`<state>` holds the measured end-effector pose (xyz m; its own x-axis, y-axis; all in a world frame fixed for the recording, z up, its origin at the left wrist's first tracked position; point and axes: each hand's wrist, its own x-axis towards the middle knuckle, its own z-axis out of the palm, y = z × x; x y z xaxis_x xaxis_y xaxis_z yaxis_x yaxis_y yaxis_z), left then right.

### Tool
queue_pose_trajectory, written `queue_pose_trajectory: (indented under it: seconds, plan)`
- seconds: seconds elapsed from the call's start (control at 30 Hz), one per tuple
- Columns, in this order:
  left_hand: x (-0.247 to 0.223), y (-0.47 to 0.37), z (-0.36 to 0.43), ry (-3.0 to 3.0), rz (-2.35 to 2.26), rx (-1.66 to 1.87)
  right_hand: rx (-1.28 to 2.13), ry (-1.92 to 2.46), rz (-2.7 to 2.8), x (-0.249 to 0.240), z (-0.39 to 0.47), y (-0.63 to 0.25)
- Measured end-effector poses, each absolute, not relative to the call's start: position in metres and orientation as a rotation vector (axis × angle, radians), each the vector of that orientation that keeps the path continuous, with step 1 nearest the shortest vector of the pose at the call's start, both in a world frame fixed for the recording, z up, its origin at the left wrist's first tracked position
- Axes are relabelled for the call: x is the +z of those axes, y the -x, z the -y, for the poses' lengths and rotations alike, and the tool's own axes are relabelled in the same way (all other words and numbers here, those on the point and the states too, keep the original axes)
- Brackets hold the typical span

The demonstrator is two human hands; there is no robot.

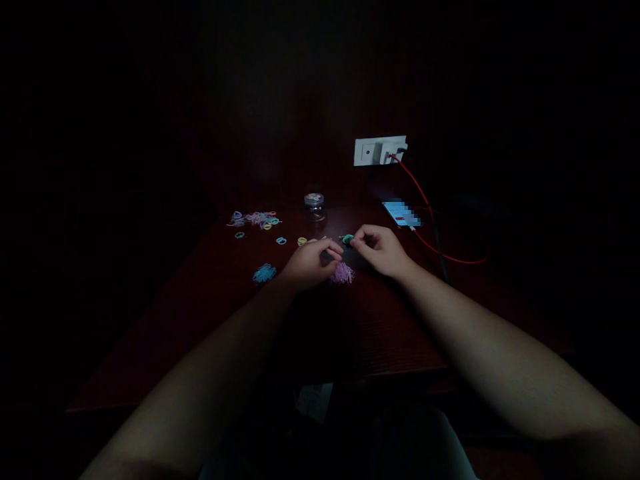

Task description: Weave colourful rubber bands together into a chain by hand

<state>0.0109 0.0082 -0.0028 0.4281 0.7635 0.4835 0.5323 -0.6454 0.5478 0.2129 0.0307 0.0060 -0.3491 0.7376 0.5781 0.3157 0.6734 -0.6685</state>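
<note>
My left hand point(314, 262) hovers over the dark red table with its fingers apart, beside a pile of purple bands point(343, 274). Thumb and forefinger of my right hand point(376, 248) pinch at a small green band point(347, 239). A yellow band point(302, 241) lies just beyond my left hand, and a light blue one point(281, 241) is to its left. Nearer the front left rests a pile of blue bands point(264, 273). A mixed heap of coloured bands point(254, 219) is spread at the back left.
A clear round jar with a lid point(315, 207) stands at the back of the table point(200, 300). A phone point(401, 213) lies at the back right, with a red cable point(453, 259) looping to a charger in the white wall socket point(367, 153).
</note>
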Motion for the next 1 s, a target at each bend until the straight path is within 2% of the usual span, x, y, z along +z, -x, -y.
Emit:
queue_pose_trajectory:
  seconds: [1.0]
  plan:
    - [0.0022,-0.0073,-0.0034,-2.484,-1.177,0.933,0.579,0.847,1.943,0.0067,-0.0292,-0.2121]
